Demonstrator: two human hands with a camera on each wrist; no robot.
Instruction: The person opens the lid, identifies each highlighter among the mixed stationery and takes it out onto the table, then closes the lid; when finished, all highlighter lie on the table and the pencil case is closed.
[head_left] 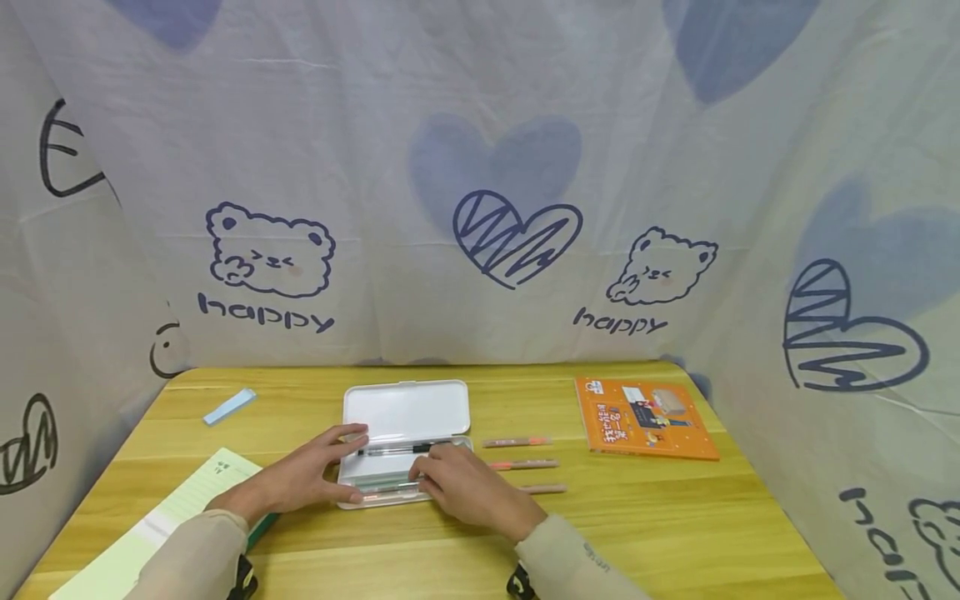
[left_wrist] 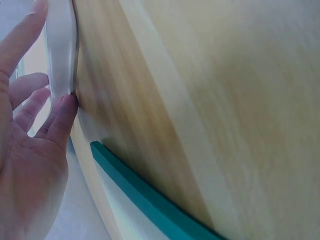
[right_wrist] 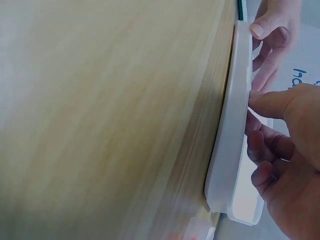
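A white pencil case point(head_left: 405, 410) lies on the table with its lid raised back. Inside are a clear pen with a black grip point(head_left: 393, 449) and other slim pens nearer the front. My left hand point(head_left: 309, 473) grips the case at its left end, thumb at the front corner and fingers farther back; the left wrist view shows them round the white case wall point(left_wrist: 62, 50). Over the right half of the case, my right hand point(head_left: 474, 493) reaches in with bent fingers. Its thumb touches the front rim in the right wrist view; whether it pinches a pen is hidden.
Three brownish-pink markers point(head_left: 517, 442) lie in a column right of the case. Farther right is an orange book point(head_left: 648, 421). An open pale-green notebook point(head_left: 176, 508) lies partly under the left forearm, with a light-blue strip point(head_left: 230, 406) beyond it. A printed curtain surrounds the table.
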